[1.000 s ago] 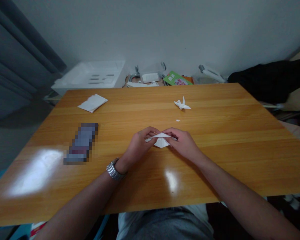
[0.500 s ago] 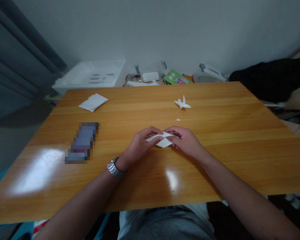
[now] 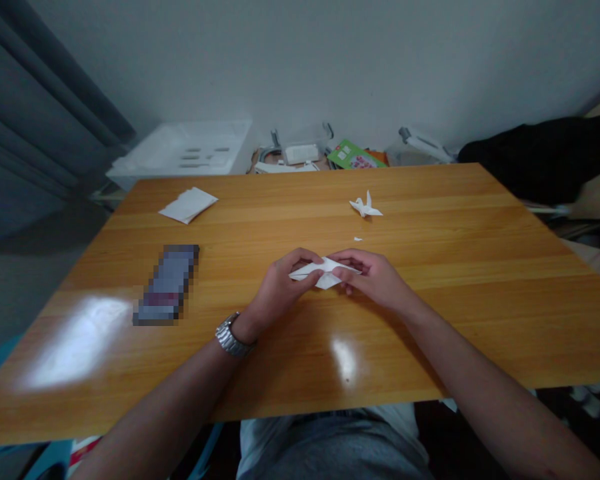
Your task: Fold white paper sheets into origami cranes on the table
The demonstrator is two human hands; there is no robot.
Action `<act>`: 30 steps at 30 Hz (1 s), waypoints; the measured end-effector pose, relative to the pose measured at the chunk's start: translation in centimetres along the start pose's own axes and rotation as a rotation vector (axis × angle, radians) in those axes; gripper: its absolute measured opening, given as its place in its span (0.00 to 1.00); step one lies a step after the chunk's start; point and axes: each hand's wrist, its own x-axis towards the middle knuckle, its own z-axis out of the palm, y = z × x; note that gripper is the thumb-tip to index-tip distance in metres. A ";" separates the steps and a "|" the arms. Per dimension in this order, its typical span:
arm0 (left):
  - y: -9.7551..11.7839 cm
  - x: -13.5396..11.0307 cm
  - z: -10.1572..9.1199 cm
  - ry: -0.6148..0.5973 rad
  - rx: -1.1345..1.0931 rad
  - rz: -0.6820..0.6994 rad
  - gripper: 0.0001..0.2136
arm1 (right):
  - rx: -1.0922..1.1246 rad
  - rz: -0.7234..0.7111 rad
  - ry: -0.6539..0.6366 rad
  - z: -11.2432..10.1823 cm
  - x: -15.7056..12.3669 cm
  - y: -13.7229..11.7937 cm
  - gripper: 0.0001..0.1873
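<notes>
A small piece of folded white paper [image 3: 326,265], pointed at its sides, is held between both hands over the middle of the table. My left hand [image 3: 285,280] grips its left part, thumb on the near face and fingers behind. On the other side my right hand [image 3: 373,275] pinches the right part in the same way, its thumb close to the left one. Beyond the hands lies a tiny paper scrap [image 3: 358,239]. Farther back stands a folded white paper crane [image 3: 365,205].
The wooden table [image 3: 260,227] carries a stack of white paper [image 3: 189,205] at the back left and a blurred-out phone [image 3: 167,283] on the left. Behind its far edge are a white foam tray [image 3: 215,143], a green booklet [image 3: 353,155] and black cloth [image 3: 535,157].
Both hands have risen slightly with the folded paper. The thumbs have shifted on it, and its near flap looks shorter. Other things lie as before.
</notes>
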 end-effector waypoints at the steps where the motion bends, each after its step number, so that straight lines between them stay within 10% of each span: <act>1: -0.1 0.0 0.0 -0.002 -0.008 0.000 0.09 | 0.003 -0.001 -0.001 0.0 0.0 0.1 0.22; 22: -0.4 0.3 0.3 -0.058 -0.177 -0.119 0.14 | -0.197 -0.060 0.050 0.1 0.2 0.8 0.15; 30: -0.9 0.5 0.3 0.018 -0.120 -0.143 0.13 | 0.113 0.029 0.129 0.4 0.7 1.2 0.22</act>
